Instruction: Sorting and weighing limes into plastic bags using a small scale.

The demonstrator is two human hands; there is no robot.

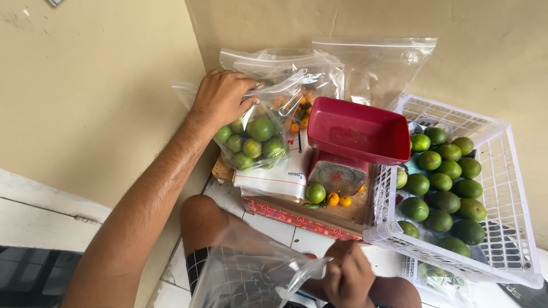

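left hand (221, 98) – we pinch filled lime bag (254, 134) high at its top, keeping it upright | right hand (349, 276) – fingers clenched around empty bag (245, 279), mouth held apart

left arm stretched forward, left hand (221, 98) curled in a grip; right hand (349, 275) clenched near the knees.

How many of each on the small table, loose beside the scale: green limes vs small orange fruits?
Counting only loose fruit on the wooden table in front of the red scale:
Green limes: 1
Small orange fruits: 2
Total: 3
Bagged and basket fruit excluded.
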